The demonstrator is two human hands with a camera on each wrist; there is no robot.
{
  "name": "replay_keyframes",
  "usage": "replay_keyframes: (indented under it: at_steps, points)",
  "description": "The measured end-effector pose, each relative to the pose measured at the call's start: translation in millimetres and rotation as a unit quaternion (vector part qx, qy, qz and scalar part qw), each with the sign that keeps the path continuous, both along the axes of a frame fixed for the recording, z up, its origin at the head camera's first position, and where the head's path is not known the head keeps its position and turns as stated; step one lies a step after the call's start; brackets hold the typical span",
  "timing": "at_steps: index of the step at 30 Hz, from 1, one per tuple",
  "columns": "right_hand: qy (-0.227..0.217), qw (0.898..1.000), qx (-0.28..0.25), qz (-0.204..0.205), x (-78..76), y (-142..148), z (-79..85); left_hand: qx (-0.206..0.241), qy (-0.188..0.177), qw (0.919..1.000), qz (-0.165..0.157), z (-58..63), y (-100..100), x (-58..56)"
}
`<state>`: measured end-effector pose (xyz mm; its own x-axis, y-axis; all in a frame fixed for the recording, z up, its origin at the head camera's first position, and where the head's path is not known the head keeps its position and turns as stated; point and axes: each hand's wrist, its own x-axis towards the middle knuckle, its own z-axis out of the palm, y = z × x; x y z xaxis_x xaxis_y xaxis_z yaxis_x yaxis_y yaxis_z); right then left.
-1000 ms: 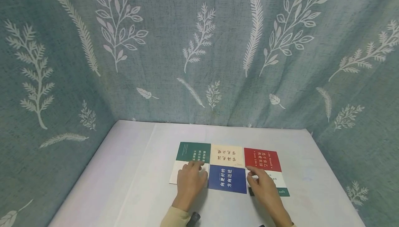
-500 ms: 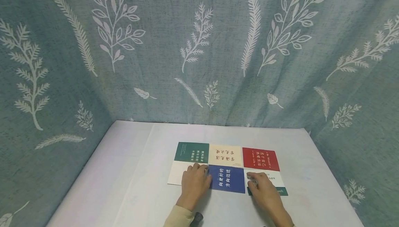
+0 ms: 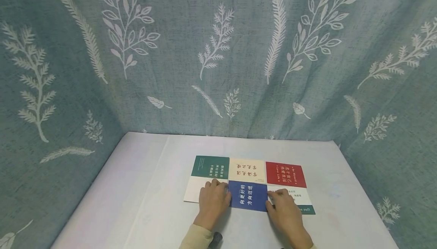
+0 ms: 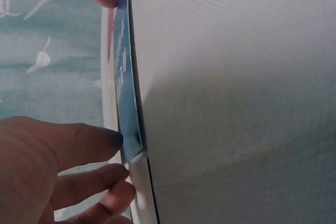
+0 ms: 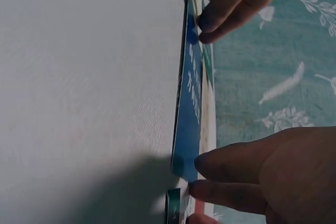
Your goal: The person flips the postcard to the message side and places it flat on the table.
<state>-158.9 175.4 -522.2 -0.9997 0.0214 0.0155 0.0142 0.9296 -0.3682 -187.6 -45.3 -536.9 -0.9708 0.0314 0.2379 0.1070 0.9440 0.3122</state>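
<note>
A blue booklet (image 3: 248, 196) with white characters lies flat on the white table, at the front middle of a block of booklets. My left hand (image 3: 213, 201) has its thumb at the booklet's left end, while its fingers touch the white part (image 3: 194, 189) beside it. At the right end, the thumb and forefinger of my right hand (image 3: 284, 210) touch the blue booklet's edge. Both hands also show in the wrist views, with the thumb of the left hand (image 4: 79, 150) and of the right hand (image 5: 247, 166) on the blue cover.
Behind the blue booklet lies a cream one (image 3: 247, 170). A green cover (image 3: 208, 165) adjoins it on the left, a red one (image 3: 286, 174) on the right. A white cover with a green band (image 3: 306, 209) lies partly under the right hand. A patterned curtain (image 3: 184, 70) encloses the table (image 3: 150, 196).
My left hand has moved right and down onto the seam by the blue booklet. My right hand has shifted left from the white-and-green cover to the blue booklet's right edge.
</note>
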Motion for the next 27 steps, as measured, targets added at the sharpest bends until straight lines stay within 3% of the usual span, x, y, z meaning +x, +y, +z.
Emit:
replay_keyframes:
  at_steps: [10, 27]
  points:
    - [0.001, 1.000, 0.001, -0.001, -1.7, -6.1, 1.2, -0.001, -0.009, 1.0000, 0.003, 2.1, 1.9, 1.8]
    - [-0.004, 0.999, -0.043, -0.016, -4.4, -7.8, -2.5, -0.017, 0.003, 0.9998, -0.006, 5.5, 2.4, 2.3]
